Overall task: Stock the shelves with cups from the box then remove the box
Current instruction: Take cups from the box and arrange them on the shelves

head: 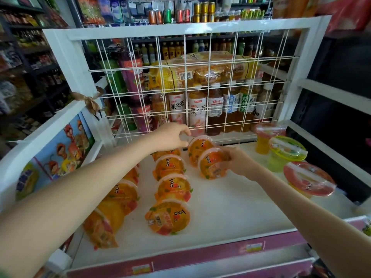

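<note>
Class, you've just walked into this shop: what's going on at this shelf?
A person is stocking a white shelf with orange fruit-jelly cups with clear plastic lids, laid sideways in rows. The left hand pinches the rim of the rear cup of a new row, while the right hand holds the next cup just in front of it. A green cup and a pink-lidded cup stand upright at the right.

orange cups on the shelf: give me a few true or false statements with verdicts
The right hand grips an orange cup. True.
The rowed orange cups stand upright. False: they lie on their sides.
A white wire grid backs the shelf. True.
The green-lidded cup lies at the shelf's left. False: it stands upright at the right.
The left hand hangs idle. False: it holds the rear orange cup by its rim.
</note>
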`<state>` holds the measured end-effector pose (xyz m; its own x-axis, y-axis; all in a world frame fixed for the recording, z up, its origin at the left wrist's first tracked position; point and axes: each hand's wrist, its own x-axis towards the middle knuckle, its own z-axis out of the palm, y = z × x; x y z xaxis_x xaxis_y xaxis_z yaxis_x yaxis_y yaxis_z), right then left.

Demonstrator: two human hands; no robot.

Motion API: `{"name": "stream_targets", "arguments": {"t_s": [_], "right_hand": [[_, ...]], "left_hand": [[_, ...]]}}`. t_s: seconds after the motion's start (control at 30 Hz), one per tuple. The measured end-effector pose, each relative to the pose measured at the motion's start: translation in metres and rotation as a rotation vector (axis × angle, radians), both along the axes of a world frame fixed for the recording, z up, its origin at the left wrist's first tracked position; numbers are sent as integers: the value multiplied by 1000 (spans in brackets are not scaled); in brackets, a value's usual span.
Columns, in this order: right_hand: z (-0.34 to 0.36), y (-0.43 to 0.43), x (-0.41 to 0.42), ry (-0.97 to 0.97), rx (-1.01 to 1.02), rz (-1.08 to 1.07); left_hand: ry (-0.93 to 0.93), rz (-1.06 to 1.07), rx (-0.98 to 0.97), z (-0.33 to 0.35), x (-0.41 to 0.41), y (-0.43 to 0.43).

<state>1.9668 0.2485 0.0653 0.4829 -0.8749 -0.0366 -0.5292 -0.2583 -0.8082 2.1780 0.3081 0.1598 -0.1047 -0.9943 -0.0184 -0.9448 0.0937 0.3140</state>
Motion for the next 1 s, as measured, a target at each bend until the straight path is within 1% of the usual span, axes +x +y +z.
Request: {"name": "stream_targets", "arguments": {"t_s": [0.13, 0.27, 0.33, 0.4, 0.5, 0.6, 0.7, 0.8, 0.87, 1.0], "right_hand": [[-6, 3, 11, 34, -36, 5], [-8, 7, 23, 28, -59, -3], [-6, 9, 25, 76, -93, 20], [-4, 8, 24, 103, -88, 32], [-3, 10, 20, 94, -69, -6], [-3, 20, 15, 39, -150, -81], [-3, 46, 6, 27, -241, -180], [-1, 81, -15, -22, -345, -229], [-1, 109, -36, -82, -385, -270], [-6, 165, -97, -147, -463, -400]], "left_hand": [[-52, -5, 100, -3, 17, 5], [-199, -36, 220, -10, 23, 14], [-245, -27, 221, -14, 23, 17], [-240, -19, 202, -15, 22, 19], [-200, -16, 175, -13, 16, 17], [-177, -50, 90, -9, -5, 14], [-200, -132, -47, -8, -39, 16], [-194, -236, -143, -13, -78, 27], [-186, -296, -177, -14, -108, 40], [-97, -436, -197, -20, -176, 76]]}}
